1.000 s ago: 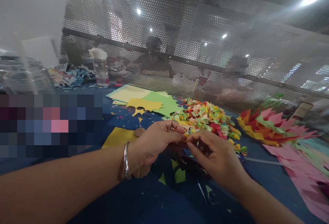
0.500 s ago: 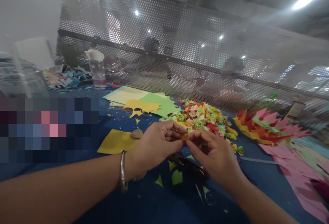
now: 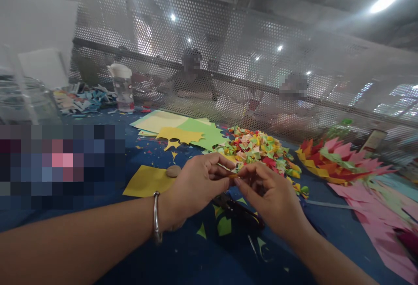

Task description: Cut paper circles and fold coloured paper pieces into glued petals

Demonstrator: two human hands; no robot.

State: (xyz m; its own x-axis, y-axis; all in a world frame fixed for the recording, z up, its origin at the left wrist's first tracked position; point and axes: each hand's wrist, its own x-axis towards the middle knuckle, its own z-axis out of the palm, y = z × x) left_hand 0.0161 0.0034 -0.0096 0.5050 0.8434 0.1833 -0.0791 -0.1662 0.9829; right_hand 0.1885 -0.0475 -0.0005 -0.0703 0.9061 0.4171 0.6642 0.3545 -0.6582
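Note:
My left hand (image 3: 196, 184) and my right hand (image 3: 267, 195) meet fingertip to fingertip above the blue table (image 3: 183, 259). Both pinch a small orange-yellow paper piece (image 3: 233, 174) between thumbs and fingers. A silver bangle (image 3: 156, 217) circles my left wrist. Just behind my hands lies a heap of small folded coloured paper pieces (image 3: 261, 150). Dark scissors (image 3: 238, 213) rest on the table under my hands, partly hidden.
Yellow and green paper sheets (image 3: 176, 126) lie at centre back, a yellow sheet (image 3: 143, 180) with a small stone (image 3: 173, 171) on it at left. Spiky paper cut-outs (image 3: 339, 161) and pink sheets (image 3: 382, 219) fill the right. A white-lidded bottle (image 3: 122, 86) stands before a perforated screen, with people behind it.
The view has shifted slightly, and my hands sit a little higher and closer together. My fingers have kept working the small paper piece between them.

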